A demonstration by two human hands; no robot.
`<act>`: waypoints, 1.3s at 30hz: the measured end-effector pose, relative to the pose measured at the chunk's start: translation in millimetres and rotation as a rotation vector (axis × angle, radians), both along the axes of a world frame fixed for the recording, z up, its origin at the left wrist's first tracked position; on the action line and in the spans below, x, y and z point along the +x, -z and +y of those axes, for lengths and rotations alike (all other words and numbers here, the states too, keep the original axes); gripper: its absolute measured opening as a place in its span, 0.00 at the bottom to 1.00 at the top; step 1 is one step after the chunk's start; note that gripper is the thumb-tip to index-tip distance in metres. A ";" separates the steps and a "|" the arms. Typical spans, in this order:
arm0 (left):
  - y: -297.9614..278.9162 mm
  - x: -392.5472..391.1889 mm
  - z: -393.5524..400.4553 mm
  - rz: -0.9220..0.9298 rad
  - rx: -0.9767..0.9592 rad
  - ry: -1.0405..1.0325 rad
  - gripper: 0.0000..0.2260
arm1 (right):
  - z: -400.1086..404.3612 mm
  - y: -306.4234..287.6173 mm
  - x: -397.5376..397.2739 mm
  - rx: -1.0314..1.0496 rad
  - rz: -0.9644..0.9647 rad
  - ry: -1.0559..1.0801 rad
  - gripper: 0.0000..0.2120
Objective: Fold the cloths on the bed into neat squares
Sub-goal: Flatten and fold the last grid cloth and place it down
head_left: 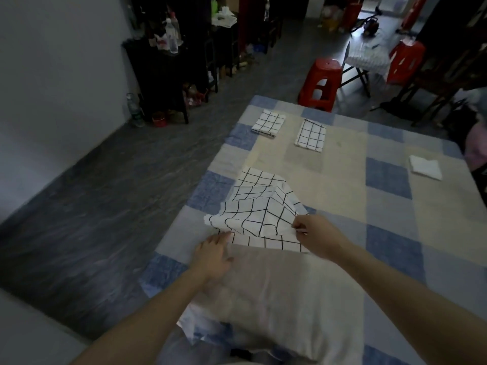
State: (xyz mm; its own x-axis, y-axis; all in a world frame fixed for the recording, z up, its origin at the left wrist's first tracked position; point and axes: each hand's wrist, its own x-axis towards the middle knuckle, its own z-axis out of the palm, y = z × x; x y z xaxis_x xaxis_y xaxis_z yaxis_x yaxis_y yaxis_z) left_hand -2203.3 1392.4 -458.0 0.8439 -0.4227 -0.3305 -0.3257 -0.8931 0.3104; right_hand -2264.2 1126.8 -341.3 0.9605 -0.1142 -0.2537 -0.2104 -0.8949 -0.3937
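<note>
A grid cloth point(259, 214) is being worked at the near left of the bed point(342, 206), half folded, with its upper layer being lifted into a loose peak. Its right edge is being pinched by the right hand point(315, 234) between thumb and fingers, while its near left corner is being touched by the left hand point(214, 252), which is lying flat with fingers stretched out and gripping nothing. The fold is likely to go crooked from here: only one side of the raised layer is being held, so the free left edge could sag or skew and the corners could miss each other. The lower layer could also be dragged along if it is not being pressed down firmly enough by the flat hand, and the soft, yielding bed is giving little help in setting a sharp crease. Far on the bed, two folded grid cloths point(268, 123) point(311, 135) are lying side by side, and a white folded cloth point(425, 167) is lying well apart to the right. The bed is being covered by a blue and beige patchwork sheet. Beyond it, a red stool point(320, 84) is standing on the dark grey floor point(105, 193), and cluttered dark shelves point(168, 75) are lining the left wall of a dim room.
</note>
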 end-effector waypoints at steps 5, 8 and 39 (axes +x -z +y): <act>-0.4 0.6 3.3 -0.139 0.001 0.131 0.21 | -14.4 9.5 -18.7 -0.008 0.075 0.012 0.06; 4.8 -1.5 6.0 -0.237 -0.042 0.140 0.11 | -21.6 10.0 -29.3 0.002 0.127 0.000 0.09; -68.0 -18.2 -176.3 -0.119 -0.542 0.395 0.25 | -145.6 -116.4 -150.3 0.815 -0.012 0.283 0.04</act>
